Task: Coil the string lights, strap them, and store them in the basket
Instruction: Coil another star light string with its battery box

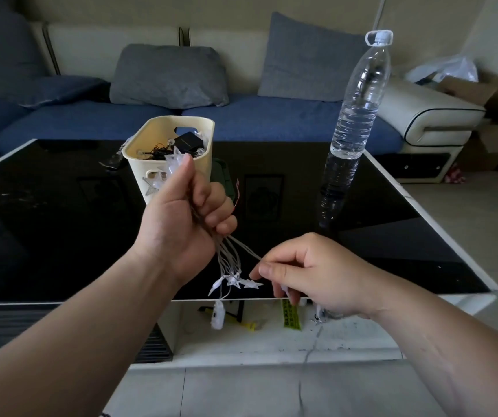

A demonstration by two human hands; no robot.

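My left hand [187, 218] grips a bundle of clear string lights [229, 266] above the black table; star bulbs stick out above my fist and several loops with stars hang below it. My right hand [307, 272] pinches one strand running from the bundle, and the wire trails down from it to the floor. A small white box on the wire [218, 314] dangles below the table edge. The cream basket [199, 164] stands behind my left hand and holds dark wires and a black box.
A clear water bottle [359, 97] stands on the glossy black table [61, 221] at the right. A blue sofa with grey cushions [166, 73] lies behind. The shelf under the table holds a yellow label [291, 317] and small items.
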